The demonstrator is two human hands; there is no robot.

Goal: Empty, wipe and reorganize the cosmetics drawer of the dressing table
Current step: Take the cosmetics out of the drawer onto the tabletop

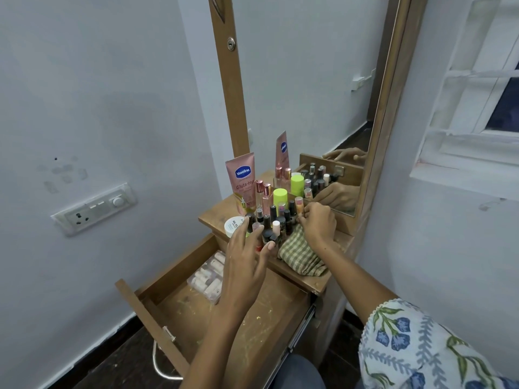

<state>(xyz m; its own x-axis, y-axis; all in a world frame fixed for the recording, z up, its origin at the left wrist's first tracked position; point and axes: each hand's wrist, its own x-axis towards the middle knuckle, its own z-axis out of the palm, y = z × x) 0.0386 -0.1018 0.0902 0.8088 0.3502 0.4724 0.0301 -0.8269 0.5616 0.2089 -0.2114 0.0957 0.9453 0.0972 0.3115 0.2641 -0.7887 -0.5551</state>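
Observation:
The wooden drawer point(157, 313) stands pulled out, its stained floor mostly bare except a clear plastic case point(206, 277) of small tubes at its back left. On the dressing-table top point(216, 213) crowd several nail-polish bottles point(276, 226), a pink Vaseline tube point(243, 182), rose perfume bottles point(263, 196), a lime-green capped bottle point(280, 195) and a white jar point(233, 224). A checked cloth point(299, 255) lies at the front right. My left hand point(244, 258) hovers with spread fingers before the bottles. My right hand point(318, 221) has curled fingers at the bottles' right edge, above the cloth; what it pinches is hidden.
A mirror point(306, 88) behind the top reflects the bottles and hands. A wall switch panel point(94, 209) sits left of the table. A window ledge point(463, 175) is on the right wall. A white cable point(160, 363) loops on the dark floor under the drawer.

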